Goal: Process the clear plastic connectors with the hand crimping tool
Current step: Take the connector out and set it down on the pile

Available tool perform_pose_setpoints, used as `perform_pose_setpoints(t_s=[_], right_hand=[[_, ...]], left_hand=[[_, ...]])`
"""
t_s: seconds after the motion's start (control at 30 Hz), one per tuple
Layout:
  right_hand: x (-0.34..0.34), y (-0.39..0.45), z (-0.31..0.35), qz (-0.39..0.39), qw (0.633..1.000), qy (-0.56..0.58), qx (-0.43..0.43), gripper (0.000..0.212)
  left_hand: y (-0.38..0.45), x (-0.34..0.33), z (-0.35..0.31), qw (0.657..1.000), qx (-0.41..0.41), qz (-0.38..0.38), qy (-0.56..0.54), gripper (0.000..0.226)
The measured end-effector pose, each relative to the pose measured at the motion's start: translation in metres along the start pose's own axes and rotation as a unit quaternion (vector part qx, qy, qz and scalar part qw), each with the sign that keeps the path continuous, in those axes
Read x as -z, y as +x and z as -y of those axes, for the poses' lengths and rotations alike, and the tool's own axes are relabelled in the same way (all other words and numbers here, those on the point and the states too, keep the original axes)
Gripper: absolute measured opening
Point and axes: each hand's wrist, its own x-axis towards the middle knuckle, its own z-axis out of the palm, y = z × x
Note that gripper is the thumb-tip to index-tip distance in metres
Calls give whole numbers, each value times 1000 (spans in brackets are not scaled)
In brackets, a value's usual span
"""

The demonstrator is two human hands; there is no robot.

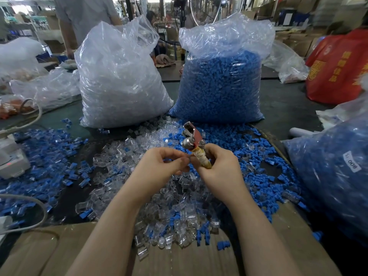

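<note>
Right hand (221,168): curled round the crimping tool (194,143), gripping its handle, which is wrapped in yellowish tape; the tool points up toward 12 o'clock.
Tool head: bare metal with bolts and a reddish plate, blocky and angular; its lower handle is hidden inside the fist.
Left hand (159,166): fingertips pressed together in a pinch at 3 o'clock of the palm, right beside the tool handle; what they pinch is too small and blurred to make out.
Clear connectors (169,212): glossy, see-through, small boxy shells, heaped loose under both wrists and out toward 12 o'clock; too many to count.
Blue parts (49,156): matte, stubby plastic pieces, scattered from 9 o'clock round to 3 o'clock, mixed into the clear heap.
Bags: two tall crinkled plastic sacks at 12 o'clock, a clear-filled bag (119,80) and a blue-filled bag (221,80); a third blue-filled sack (334,172) at 3 o'clock is cut off by the edge.
Cardboard (179,259): flat brown sheet at 6 o'clock, partly covered by parts.
Cable (29,198): grey, looping at 9 o'clock.
</note>
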Motion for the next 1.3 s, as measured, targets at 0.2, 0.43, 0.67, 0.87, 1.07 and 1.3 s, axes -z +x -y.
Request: perform_pose_setpoints(t_s=[0.2, 0.43, 0.67, 0.87, 1.07, 1.3], right_hand=[[-3, 2, -3, -6, 1000, 4, -14, 22], [0, 1, -3, -43, 997, 69, -9, 25], [4, 0, 3, -53, 987, 151, -21, 16], [6, -1, 7, -63, 983, 174, 2, 17], [3, -2, 6, -52, 986, 158, 10, 23], [2, -2, 7, -55, 987, 153, 12, 19]], left_hand=[[0, -4, 0, 996, -8, 0, -85, 14], [0, 0, -1, 995, 22, -14, -95, 29], [-1, -2, -4, 986, 5, -29, -163, 24], [1, -5, -4, 974, -5, -58, -220, 23], [1, -7, -5, 960, -14, -28, -278, 35], [-1, -9, -7, 962, -11, -4, -272, 20]])
